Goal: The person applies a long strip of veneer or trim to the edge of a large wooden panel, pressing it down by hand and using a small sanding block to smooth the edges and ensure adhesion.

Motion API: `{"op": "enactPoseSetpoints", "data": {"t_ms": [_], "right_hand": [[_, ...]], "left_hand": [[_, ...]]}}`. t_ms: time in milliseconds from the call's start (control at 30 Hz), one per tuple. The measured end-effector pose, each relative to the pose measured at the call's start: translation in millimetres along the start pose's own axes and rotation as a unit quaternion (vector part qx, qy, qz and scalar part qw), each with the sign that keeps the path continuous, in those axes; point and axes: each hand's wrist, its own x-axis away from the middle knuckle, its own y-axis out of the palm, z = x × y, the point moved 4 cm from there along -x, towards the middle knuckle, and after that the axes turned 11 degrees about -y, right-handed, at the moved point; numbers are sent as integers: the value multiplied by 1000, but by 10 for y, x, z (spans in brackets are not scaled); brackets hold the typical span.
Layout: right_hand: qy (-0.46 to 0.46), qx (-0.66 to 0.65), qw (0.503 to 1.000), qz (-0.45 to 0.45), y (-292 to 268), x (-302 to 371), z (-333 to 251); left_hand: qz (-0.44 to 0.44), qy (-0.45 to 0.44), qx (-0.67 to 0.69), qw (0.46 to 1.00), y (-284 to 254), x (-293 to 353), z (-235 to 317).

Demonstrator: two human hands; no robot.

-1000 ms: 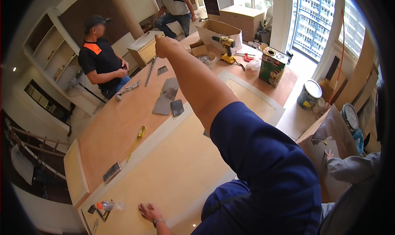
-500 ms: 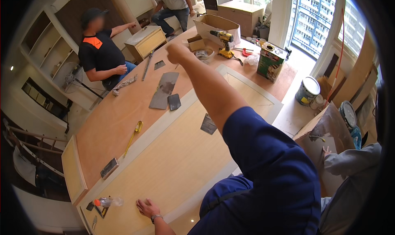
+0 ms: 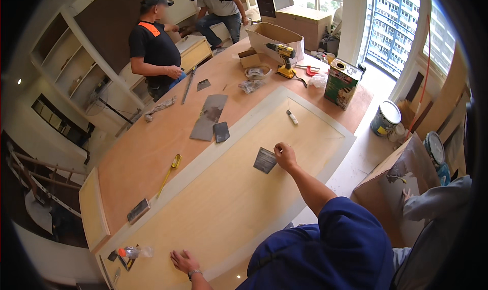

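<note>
My right hand [image 3: 285, 156] reaches out over a pale wooden panel [image 3: 223, 208] that lies on a large plywood table [image 3: 147, 147]. Its fingers close on the upper corner of a flat grey scraper blade [image 3: 264, 161] resting on the panel. Palm down and holding nothing, my left hand [image 3: 183, 261] lies near the panel's front edge, with a watch on the wrist. My blue sleeve fills the lower right.
Two other people work at the far left end. On the table lie grey sheets [image 3: 207, 118], a yellow-handled tool [image 3: 170, 173], a yellow cordless drill [image 3: 284, 55], a green can [image 3: 342, 82] and a cardboard box [image 3: 274, 36]. A paint bucket [image 3: 385, 118] stands on the floor.
My right arm has drawn back from a long reach toward the far end of the table and now has hold of the grey scraper. My left hand stayed near the front edge.
</note>
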Motion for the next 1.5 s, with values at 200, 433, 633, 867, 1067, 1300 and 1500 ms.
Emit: {"op": "enactPoseSetpoints", "data": {"t_ms": [200, 433, 633, 867, 1067, 1300, 1500], "right_hand": [[81, -29, 996, 4, -29, 163, 65], [158, -103, 981, 51, -6, 7, 317], [202, -256, 945, 28, 186, -537, 85], [306, -625, 715, 72, 312, -2095, -1196], [92, -788, 602, -91, 16, -3065, -2091], [198, -564, 799, -69, 468, -2557, -1610], [272, -536, 798, -42, 725, -2242, -1496]], "left_hand": [[19, 7, 12, 1000, 23, -10, -79], [6, -3, -8, 1000, -12, 28, 26], [-7, -20, -1, 1000, -68, 35, 59], [-18, -12, 11, 1000, -95, 32, 155], [7, 9, 2, 1000, 51, 2, -63], [2, -17, 8, 1000, -61, 16, 22], [-6, -13, -2, 1000, -33, 20, -9]]}}
